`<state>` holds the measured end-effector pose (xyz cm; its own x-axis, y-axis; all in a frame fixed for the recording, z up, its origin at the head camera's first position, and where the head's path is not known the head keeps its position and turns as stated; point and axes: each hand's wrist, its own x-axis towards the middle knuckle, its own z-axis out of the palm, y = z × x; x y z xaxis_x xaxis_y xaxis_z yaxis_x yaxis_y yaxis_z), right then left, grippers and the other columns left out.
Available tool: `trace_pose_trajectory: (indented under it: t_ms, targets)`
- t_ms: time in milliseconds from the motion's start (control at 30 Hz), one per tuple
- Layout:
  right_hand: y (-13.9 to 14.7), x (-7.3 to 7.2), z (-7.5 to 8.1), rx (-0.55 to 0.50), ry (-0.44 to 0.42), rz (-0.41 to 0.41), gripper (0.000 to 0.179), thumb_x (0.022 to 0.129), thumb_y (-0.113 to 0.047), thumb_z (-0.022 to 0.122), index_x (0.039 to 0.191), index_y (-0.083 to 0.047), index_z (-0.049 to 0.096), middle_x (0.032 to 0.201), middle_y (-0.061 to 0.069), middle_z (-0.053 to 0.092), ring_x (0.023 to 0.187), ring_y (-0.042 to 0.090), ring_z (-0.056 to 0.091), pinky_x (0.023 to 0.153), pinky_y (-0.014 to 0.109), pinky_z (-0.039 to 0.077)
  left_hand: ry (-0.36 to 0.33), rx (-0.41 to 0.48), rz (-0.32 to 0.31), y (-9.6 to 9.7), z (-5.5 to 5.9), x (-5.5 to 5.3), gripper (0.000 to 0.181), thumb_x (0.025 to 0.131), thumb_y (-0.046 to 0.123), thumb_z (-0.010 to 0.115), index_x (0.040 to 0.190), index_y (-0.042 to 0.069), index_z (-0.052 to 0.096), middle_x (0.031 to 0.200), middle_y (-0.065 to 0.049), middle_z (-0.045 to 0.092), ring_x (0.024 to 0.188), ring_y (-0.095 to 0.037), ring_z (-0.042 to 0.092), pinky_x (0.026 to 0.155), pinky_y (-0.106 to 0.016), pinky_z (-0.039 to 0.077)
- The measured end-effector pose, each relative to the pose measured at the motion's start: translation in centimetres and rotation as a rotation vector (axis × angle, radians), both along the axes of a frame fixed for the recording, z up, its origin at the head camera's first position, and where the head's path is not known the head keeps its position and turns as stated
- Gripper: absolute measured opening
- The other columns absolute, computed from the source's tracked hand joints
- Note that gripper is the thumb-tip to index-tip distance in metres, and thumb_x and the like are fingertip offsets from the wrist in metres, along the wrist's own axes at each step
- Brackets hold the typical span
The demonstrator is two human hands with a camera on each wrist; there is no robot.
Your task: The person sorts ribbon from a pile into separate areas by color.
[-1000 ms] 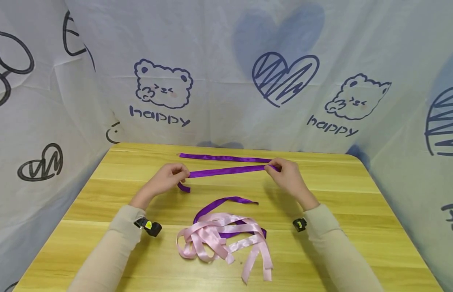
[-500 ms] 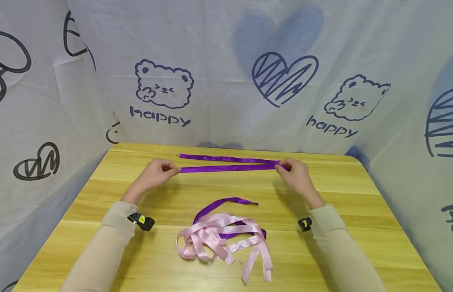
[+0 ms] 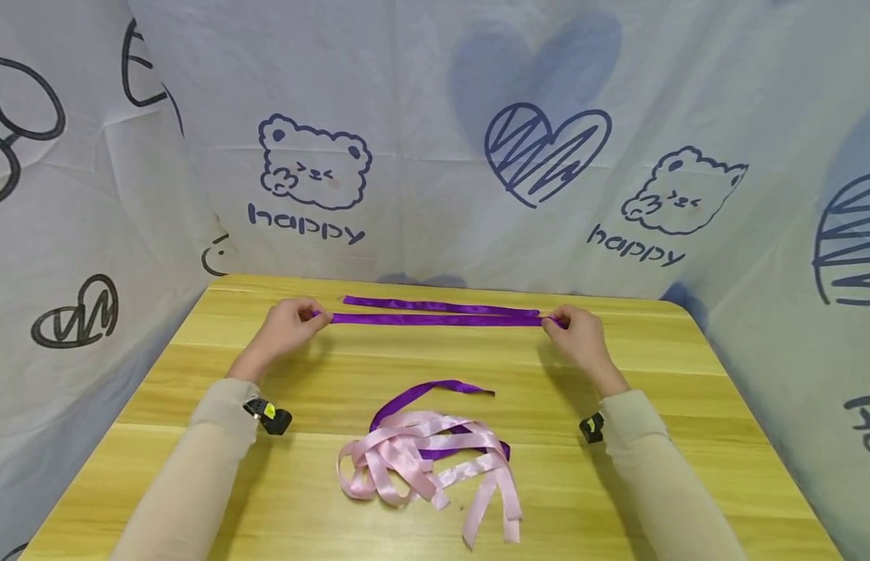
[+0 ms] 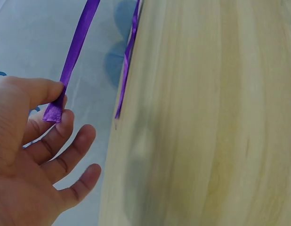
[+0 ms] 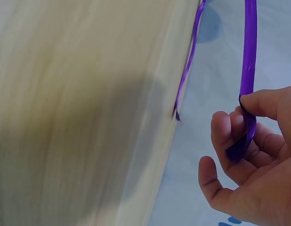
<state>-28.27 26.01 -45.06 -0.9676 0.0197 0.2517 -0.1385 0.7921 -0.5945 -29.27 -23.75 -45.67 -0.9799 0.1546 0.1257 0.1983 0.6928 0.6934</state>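
A purple satin ribbon [image 3: 435,320] is stretched straight between both hands, raised above the far part of the table. My left hand [image 3: 289,327] pinches one end between thumb and index finger; a short tail [image 4: 53,114] pokes out below the thumb. At the other end my right hand [image 3: 580,336] pinches it the same way, and its tail [image 5: 238,149] curls down against the fingers. Just behind lies a second purple ribbon [image 3: 435,306], flat along the table's back edge. Neither hand touches that one.
Nearer the front of the wooden table [image 3: 196,351] lies a loose heap of pink ribbon [image 3: 399,452], with another purple ribbon [image 3: 406,396] tangled under it. White printed cloth [image 3: 420,234] hangs behind the table and at both sides.
My hands have moved apart and slightly farther away, the left one leftward, the right one rightward. The ribbon between them has gone from slanted to nearly level, with a longer span showing.
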Motion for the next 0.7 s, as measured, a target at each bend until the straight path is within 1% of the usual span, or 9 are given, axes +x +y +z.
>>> trace_pose_trajectory:
  t_ms: [167,333,500,633,700]
  targets:
    - [0.6,-0.7,-0.7,0.005,0.006,-0.014,0.018,0.097,-0.014,0.068,0.096,0.004,0.073,0.089,0.018,0.074,0.077,0.025,0.06,0.075,0.034,0.046,0.027,0.014,0.032,-0.1,-0.6,-0.7,0.024,0.105,0.022,0.063,0.109,0.0,0.073,0.09,-0.012,0.066,0.08,-0.022,0.052,0.072,-0.033,0.044]
    - [0.9,-1.6,-1.7,0.013,-0.028,-0.012,0.02,0.098,-0.015,0.069,0.097,0.004,0.074,0.091,0.019,0.075,0.082,0.029,0.064,0.079,0.037,0.049,0.024,0.011,0.078,0.1,-1.3,-1.4,0.026,0.105,0.019,0.062,0.112,-0.003,0.074,0.097,-0.018,0.072,0.081,-0.023,0.057,0.074,-0.033,0.047]
    - [1.1,-2.2,-2.5,0.034,-0.075,-0.018,0.02,0.097,-0.015,0.07,0.095,0.004,0.075,0.092,0.019,0.076,0.085,0.032,0.066,0.079,0.039,0.05,0.019,-0.046,0.132,0.4,-2.0,-2.2,0.028,0.103,0.02,0.063,0.111,-0.003,0.076,0.099,-0.019,0.076,0.081,-0.025,0.061,0.076,-0.035,0.048]
    - [1.2,-2.7,-2.7,0.051,-0.094,-0.03,0.021,0.097,-0.016,0.069,0.096,0.004,0.075,0.092,0.019,0.076,0.087,0.033,0.066,0.081,0.042,0.051,0.012,-0.089,0.166,0.7,-2.1,-2.5,0.028,0.103,0.021,0.063,0.109,-0.003,0.076,0.093,-0.017,0.075,0.077,-0.026,0.06,0.072,-0.034,0.045]
    - [1.3,-2.9,-2.6,0.061,-0.102,-0.029,0.023,0.097,-0.016,0.068,0.098,0.005,0.076,0.095,0.021,0.076,0.089,0.035,0.066,0.085,0.046,0.053,0.005,-0.098,0.176,0.8,-2.1,-2.6,0.028,0.103,0.021,0.063,0.109,-0.003,0.075,0.092,-0.017,0.074,0.075,-0.025,0.059,0.07,-0.034,0.044]
